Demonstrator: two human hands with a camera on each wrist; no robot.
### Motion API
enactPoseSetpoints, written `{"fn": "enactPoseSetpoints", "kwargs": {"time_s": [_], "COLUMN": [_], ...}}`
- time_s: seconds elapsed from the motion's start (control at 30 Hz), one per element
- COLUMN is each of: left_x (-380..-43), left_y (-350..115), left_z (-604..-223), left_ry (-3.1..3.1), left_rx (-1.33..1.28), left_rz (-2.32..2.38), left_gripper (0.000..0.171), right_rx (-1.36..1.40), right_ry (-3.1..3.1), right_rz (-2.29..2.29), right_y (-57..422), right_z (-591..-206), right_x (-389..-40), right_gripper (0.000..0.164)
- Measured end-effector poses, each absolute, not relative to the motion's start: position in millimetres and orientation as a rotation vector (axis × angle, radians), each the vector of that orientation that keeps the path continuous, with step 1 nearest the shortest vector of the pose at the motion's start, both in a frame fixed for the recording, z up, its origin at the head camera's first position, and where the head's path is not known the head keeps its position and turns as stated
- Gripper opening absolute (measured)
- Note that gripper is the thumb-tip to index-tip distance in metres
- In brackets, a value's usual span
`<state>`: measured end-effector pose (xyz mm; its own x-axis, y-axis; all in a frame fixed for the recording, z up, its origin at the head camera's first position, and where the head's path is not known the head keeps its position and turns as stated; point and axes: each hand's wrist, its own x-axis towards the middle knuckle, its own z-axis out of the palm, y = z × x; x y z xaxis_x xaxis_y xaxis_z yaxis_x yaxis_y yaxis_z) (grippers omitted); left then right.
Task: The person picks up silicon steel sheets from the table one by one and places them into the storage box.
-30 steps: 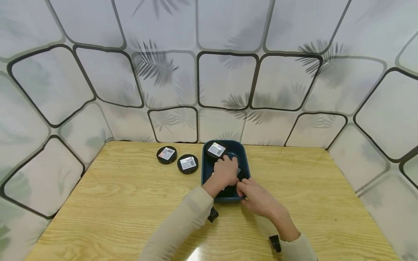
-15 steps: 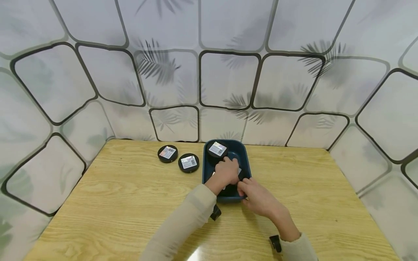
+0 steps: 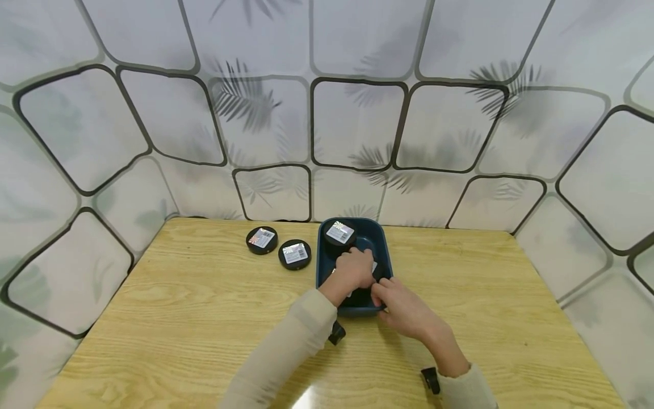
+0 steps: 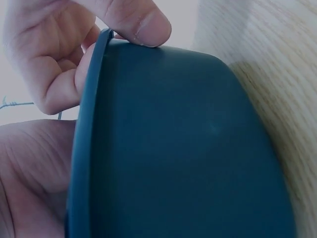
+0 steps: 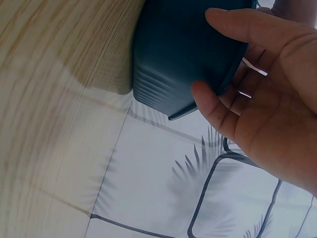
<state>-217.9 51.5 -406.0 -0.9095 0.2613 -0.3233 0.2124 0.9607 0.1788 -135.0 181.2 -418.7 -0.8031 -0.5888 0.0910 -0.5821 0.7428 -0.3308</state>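
A dark blue plastic bin point(image 3: 379, 238) stands at the back middle of the table. My left hand point(image 3: 354, 267) reaches down into it, and its fingertips are hidden, so what they touch cannot be seen. Black round discs with silvery labels lie around that hand, partly covered by it. Another labelled black disc point(image 3: 339, 234) sits higher in the bin's back left corner. My right hand point(image 3: 403, 307) grips the bin's front right rim, its thumb on the outer wall point(image 5: 173, 54). In the left wrist view, the left palm point(image 4: 34, 173) is beside the rim.
Left of the bin, two more black discs, one farther left point(image 3: 261, 240) and one nearer point(image 3: 294, 254), lie label up on the wooden table point(image 3: 194, 318). Behind the table rises a patterned cloth wall point(image 3: 352, 125).
Both hands keep almost the same places at the bin. Only a slight shift of the head view shows.
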Motion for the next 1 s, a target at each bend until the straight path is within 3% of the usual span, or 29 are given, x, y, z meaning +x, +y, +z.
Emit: {"fn": "enactPoseSetpoints", "kwargs": {"time_s": [0.43, 1.0], "left_x": [-214.0, -218.5], "left_y": [45.6, 51.2], "left_z": [-405.3, -407.0], "left_ry": [2.771, 2.853], "left_rx": [0.383, 0.362], "left_rz": [0.246, 0.144], "left_gripper": [0.048, 0.051], "right_rx": [-0.987, -0.991], "right_ry": [2.922, 2.925], "right_rz": [-0.543, -0.542], "right_y": [180.6, 181.0], "right_z": [-418.9, -420.9], "right_x": [-134.3, -135.2], "right_gripper": [0.033, 0.034]}}
